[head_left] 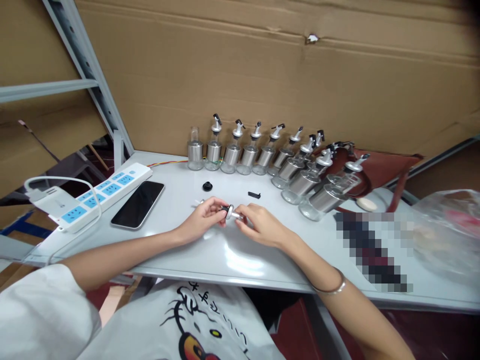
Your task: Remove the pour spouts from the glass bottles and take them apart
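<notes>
My left hand [202,216] and my right hand [258,223] meet at the middle of the grey table [225,255]. Both pinch a small silver and black pourer spout [228,211] between their fingertips, just above the tabletop. A round black cap [207,186] and a small black clip [254,195] lie loose on the table just beyond my hands. Behind them stands a row of several glass bottles with steel sleeves [262,155]; most carry pourer tops, and the leftmost bottle [195,149] has none.
A black phone [138,204] lies face up at the left, beside a white and blue power strip [99,192]. A brown bag [378,167] sits behind the bottles at right, a clear plastic bag [446,225] at far right. A cardboard wall backs the table.
</notes>
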The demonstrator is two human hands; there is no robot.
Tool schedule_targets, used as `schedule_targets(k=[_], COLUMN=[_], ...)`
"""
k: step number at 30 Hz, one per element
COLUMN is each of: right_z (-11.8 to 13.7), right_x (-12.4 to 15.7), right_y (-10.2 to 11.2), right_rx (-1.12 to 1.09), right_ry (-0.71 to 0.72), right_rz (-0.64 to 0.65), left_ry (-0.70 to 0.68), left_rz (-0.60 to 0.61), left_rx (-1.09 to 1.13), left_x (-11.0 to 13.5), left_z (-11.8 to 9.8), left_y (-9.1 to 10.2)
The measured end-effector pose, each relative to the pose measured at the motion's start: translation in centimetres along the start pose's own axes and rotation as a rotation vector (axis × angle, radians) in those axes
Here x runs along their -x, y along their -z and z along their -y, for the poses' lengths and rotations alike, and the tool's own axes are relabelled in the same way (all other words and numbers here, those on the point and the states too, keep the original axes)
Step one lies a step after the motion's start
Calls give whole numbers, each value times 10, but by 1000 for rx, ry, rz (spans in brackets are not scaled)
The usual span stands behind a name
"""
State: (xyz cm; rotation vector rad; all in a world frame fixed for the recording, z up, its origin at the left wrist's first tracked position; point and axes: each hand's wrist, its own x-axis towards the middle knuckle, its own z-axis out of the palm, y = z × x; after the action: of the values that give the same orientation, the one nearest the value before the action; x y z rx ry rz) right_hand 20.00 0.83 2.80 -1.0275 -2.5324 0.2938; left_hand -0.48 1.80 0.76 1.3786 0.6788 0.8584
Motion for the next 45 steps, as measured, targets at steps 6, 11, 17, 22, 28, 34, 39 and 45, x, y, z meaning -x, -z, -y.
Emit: schedule_targets(k=[6, 11, 17, 22, 28, 34, 39, 45], right_z=[3, 10, 15, 16, 19, 19, 22, 20], right_x=[-1, -1, 0, 1, 1, 1, 4, 7], right_y=[-4, -8, -14, -14, -4, 9, 11, 14], right_rx=[149, 254, 305, 367, 520, 680, 705, 512], right_ry=[64, 13, 32, 112, 307, 391, 443, 383], right_rz=[15, 103, 71, -13, -160, -255, -299, -252], left_ry=[-140, -308, -406, -437, -377, -305, -162, 105], left_rz=[78, 164, 165, 147, 211, 202, 293, 403], left_rx=[-444, -859, -1050, -1058, -918, -843, -651, -268], left_x=[4, 1, -7, -12, -11, -8, 1, 7], left_z=[-2, -2, -6, -15, -20, -27, -29, -24], left_y=[6, 16, 16, 16, 14, 11, 7, 6])
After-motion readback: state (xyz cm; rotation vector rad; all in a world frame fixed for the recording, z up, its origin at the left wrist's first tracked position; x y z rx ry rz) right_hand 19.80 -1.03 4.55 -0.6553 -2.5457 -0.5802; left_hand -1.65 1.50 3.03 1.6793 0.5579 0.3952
